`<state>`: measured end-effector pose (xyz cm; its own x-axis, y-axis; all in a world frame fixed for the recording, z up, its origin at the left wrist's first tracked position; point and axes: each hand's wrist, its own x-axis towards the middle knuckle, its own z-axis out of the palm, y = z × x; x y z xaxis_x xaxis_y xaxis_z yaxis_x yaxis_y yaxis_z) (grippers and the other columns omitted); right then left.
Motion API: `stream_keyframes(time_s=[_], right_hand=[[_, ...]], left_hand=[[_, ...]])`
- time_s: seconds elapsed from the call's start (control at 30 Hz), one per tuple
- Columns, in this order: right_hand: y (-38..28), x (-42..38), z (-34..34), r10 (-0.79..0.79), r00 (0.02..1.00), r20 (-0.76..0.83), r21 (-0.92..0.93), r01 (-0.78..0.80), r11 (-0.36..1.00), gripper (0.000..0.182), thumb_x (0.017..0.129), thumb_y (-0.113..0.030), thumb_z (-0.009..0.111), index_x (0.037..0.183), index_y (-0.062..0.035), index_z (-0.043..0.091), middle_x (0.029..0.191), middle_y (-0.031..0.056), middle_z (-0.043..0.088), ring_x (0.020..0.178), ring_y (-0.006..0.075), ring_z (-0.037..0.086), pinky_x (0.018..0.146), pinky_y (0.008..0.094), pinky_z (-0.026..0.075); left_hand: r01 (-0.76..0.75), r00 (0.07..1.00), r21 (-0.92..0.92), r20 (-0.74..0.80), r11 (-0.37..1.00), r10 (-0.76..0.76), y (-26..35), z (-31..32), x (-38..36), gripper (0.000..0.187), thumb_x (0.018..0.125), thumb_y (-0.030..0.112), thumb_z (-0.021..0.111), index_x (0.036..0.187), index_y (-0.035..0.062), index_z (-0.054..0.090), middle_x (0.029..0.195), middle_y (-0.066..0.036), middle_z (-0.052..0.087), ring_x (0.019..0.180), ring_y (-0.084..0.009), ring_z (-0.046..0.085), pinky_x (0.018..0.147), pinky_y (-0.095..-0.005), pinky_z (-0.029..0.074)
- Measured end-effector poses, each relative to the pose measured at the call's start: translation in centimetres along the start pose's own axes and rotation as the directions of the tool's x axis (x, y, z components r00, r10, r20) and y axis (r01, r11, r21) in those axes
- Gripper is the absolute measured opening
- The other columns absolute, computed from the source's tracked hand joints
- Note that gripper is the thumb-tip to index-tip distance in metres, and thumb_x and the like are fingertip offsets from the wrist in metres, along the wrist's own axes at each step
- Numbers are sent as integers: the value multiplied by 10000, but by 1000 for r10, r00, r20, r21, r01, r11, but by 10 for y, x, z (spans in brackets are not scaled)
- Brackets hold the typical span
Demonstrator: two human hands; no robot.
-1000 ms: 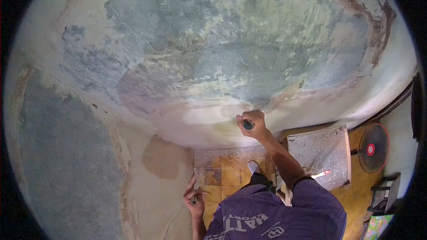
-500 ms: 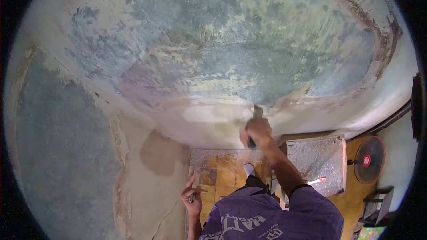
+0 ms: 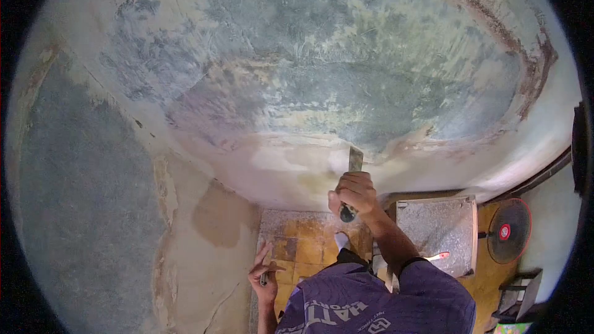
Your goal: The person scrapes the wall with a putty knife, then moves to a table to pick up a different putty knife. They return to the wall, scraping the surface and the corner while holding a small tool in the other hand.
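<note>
My right hand [image 3: 357, 192] is wrapped around the dark handle of a scraper [image 3: 355, 158], whose flat metal blade points up against the wall [image 3: 346, 99]. The blade's tip meets the lower edge of a large blue-grey patch where the paint is worn, beside a pale band. Low on the left, my left hand [image 3: 265, 272] is held near the side wall, some fingers stretched out and others curled. A small greyish object [image 3: 263, 279] sticks out of its palm; most of it is hidden, so its kind does not show.
A dust-covered flat-topped piece of furniture [image 3: 433, 226] stands against the wall at right, with a red-tipped brush-like tool [image 3: 440, 255] on it. Beyond it is a red-rimmed fan [image 3: 508, 231]. Pale debris lies on the yellow tiled floor [image 3: 309, 247]. A dark stool [image 3: 518, 294] stands lower right.
My right hand, blurred before, now appears sharp, with the scraper slightly lower and its handle end more visible. My left hand has shifted slightly left. The whole view has tilted a little.
</note>
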<state>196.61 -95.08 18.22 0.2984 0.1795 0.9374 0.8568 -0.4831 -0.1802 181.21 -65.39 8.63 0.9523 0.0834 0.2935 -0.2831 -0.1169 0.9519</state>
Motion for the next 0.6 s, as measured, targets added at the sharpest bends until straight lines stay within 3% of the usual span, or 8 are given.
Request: stream_keyframes(time_s=[0.03, 0.13, 0.23, 0.27, 0.4, 0.53, 0.6], right_hand=[[2, -2, 0, -41, 998, -42, 15, 42, 999, 266, 691, 0, 727, 577, -113, 515, 536, 36, 503, 460, 206, 545, 435, 322, 437], [10, 9, 12, -119, 986, 113, -17, 122, 992, 283, 711, 22, 704, 568, -94, 489, 515, 36, 471, 439, 192, 530, 402, 319, 404], [-3, 9, 6, -87, 991, 98, 49, 83, 995, 268, 728, 26, 696, 595, -83, 490, 517, 35, 462, 434, 200, 526, 406, 325, 407], [-12, 13, -2, -77, 992, 99, 35, 74, 997, 160, 689, -11, 720, 669, -74, 574, 554, 24, 515, 469, 190, 553, 423, 327, 439], [16, 2, 22, -121, 992, 28, 32, 120, 992, 225, 701, 14, 726, 613, -72, 537, 552, 40, 502, 486, 184, 565, 433, 333, 440], [-16, 17, 1, -120, 986, 113, -13, 122, 992, 152, 727, -56, 740, 680, -70, 596, 545, 24, 511, 487, 205, 565, 448, 326, 457], [3, 19, 4, -45, 996, 73, 210, 29, 977, 192, 728, -10, 721, 656, -78, 556, 536, 41, 486, 475, 203, 553, 444, 331, 447]], left_hand=[[10, 1000, 14, 5, 1000, -10, 1, -3, -2, 261, 714, -158, 537, 706, 8, 738, 1309, -188, 633, 1364, -387, 467, 1106, -509, 364], [29, 1000, 37, -5, 999, -29, 2, -4, -4, 250, 721, -147, 544, 703, 11, 736, 1314, -191, 629, 1367, -391, 462, 1110, -518, 357], [84, 995, -41, -51, 996, -86, 1, -3, -7, 236, 724, -140, 548, 705, 10, 729, 1321, -194, 624, 1372, -397, 454, 1116, -531, 347], [53, 998, -28, -43, 998, -54, 0, -1, -3, 239, 728, -141, 546, 709, 10, 730, 1323, -194, 623, 1373, -397, 452, 1118, -532, 346], [15, 1000, -22, -19, 1000, -15, -4, -7, -9, 250, 741, -145, 535, 719, 7, 732, 1331, -199, 616, 1378, -402, 443, 1122, -534, 340], [58, 997, -111, -39, 992, -62, -9, -8, -13, 262, 736, -156, 526, 723, 4, 733, 1331, -207, 613, 1381, -406, 438, 1127, -533, 335], [36, 999, -67, -36, 997, -39, -5, -7, -8, 268, 729, -163, 522, 718, 2, 732, 1330, -209, 613, 1382, -405, 436, 1127, -532, 334]])
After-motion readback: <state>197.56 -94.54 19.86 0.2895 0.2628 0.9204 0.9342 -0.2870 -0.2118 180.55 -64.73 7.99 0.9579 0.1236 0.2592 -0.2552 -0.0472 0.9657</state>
